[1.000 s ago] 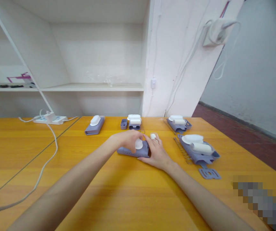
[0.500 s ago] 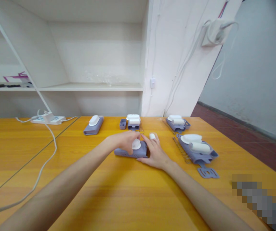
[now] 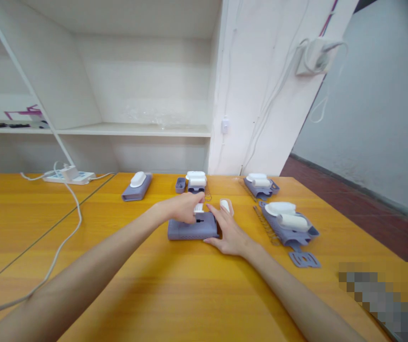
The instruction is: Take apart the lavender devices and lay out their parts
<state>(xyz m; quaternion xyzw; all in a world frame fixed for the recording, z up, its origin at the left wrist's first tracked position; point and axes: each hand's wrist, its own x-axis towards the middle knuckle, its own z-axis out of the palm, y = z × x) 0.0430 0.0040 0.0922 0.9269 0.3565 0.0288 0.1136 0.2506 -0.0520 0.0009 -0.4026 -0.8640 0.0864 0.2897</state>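
On the table in front of me lies a flat purple-grey plastic case (image 3: 192, 231), with a dark slot showing in its top. My left hand (image 3: 185, 207) pinches a white ribbed piece (image 3: 198, 208) just above that slot; its fingers hide part of it. At the case's right end is my right hand (image 3: 229, 233), thumb along the near side and fingers at the far side, holding the case in place. A small white part with a pinkish edge (image 3: 225, 206) lies just beyond the right fingertips.
Similar purple-grey cases with white parts sit at back left (image 3: 137, 187), back centre (image 3: 196, 180), back right (image 3: 259, 185) and right (image 3: 289, 221). Metal springs (image 3: 266, 225) and a flat slotted plate (image 3: 305, 260) lie nearby. A power strip (image 3: 69, 175) trails a white cable on the left.
My left hand has lifted and tilted the white ribbed piece off the case top, uncovering the dark slot. My right hand stays at the case's right end.
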